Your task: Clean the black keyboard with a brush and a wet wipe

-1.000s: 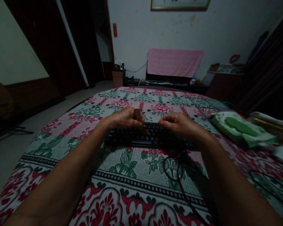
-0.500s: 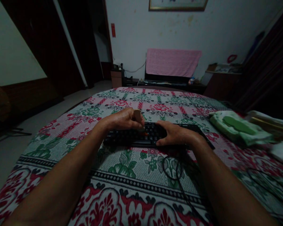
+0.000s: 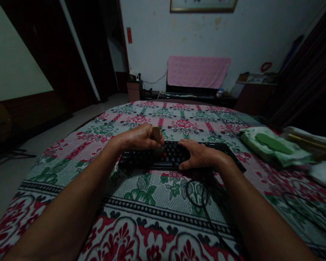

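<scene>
A black keyboard lies flat on the patterned cloth in front of me. My left hand is closed round what looks like a brush with a flat tan handle. The handle's rounded end sticks up past my fingers, and a reddish-brown patch below, probably bristles, meets the keys near the middle. My right hand grips the keyboard across its width, fingers at the far edge and thumb at the near edge. My left hand and its shadow obscure part of the keyboard's left side.
A black cable loops on the flowered cloth below my right hand. To the right lie a green-and-white soft pack and something white and crumpled. Beyond the cloth, a pink towel drapes over a dark screen.
My left hand and the brush have shifted very slightly left over the keys. My right hand keeps its hold on the keyboard. The whole view has moved a little.
</scene>
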Demonstrator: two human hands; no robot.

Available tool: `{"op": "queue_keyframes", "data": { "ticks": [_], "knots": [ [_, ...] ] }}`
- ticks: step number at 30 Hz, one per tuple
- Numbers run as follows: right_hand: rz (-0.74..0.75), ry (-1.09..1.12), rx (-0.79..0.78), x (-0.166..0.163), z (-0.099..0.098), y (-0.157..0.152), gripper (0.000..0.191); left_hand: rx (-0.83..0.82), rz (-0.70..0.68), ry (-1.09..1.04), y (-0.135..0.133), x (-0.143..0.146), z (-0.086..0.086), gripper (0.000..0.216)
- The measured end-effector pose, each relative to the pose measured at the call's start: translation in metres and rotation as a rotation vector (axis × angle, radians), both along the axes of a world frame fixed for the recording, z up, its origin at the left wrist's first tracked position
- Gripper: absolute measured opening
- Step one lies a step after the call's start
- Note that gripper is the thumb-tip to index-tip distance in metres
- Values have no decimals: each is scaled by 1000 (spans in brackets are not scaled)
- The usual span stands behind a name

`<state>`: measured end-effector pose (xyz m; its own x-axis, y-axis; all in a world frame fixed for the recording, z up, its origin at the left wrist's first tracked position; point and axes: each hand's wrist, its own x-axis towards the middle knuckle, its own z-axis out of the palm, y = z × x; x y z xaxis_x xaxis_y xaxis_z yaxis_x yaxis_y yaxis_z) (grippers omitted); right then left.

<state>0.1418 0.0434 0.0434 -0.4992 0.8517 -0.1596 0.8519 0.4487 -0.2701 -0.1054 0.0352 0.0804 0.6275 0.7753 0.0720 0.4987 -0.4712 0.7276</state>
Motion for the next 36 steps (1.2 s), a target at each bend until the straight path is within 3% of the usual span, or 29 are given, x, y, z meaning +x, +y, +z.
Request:
{"op": "queue_keyframes", "data": {
  "ticks": [8, 13, 17, 25, 32, 36],
  "knots": [
    [38, -34, 20, -2, -9, 2, 106, 85, 85, 14, -3, 5, -3, 14],
    [-1, -40, -21, -5, -5, 4, 104, 78, 54, 25, -11, 6, -4, 23],
    [-26, -2, -19, -7, -6, 3, 102, 177, 206, -39, -20, 16, -10, 30],
    [-93, 286, 17, 1, -13, 0, 62, 274, 310, -44, -24, 22, -24, 23],
    [-260, 289, 349, -6, -24, 2, 34, 293, 417, -11, -26, 21, -22, 24],
    [-268, 269, 408, -9, -33, 3, 30, 252, 403, -42, -27, 23, -24, 23]
  ]
}}
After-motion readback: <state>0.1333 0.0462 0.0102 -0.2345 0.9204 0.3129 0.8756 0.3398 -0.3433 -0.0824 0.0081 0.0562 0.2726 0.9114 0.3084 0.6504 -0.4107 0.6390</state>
